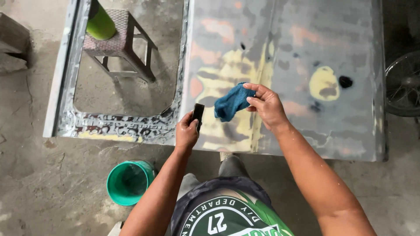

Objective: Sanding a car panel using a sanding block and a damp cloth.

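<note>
My left hand (187,132) grips a small dark sanding block (198,112) upright, just above the near edge of a sanded car door panel (306,65). My right hand (267,105) pinches a blue cloth (232,102) that hangs a little above the panel, right beside the block. The panel is grey with yellow and orange filler patches and lies flat in front of me. Its window opening (127,87) is at the left.
A green plastic bucket (129,182) stands on the concrete floor by my left leg. A woven stool (122,43) with a green cylinder (99,22) shows through the window opening. A spoked wheel (402,83) is at the right edge.
</note>
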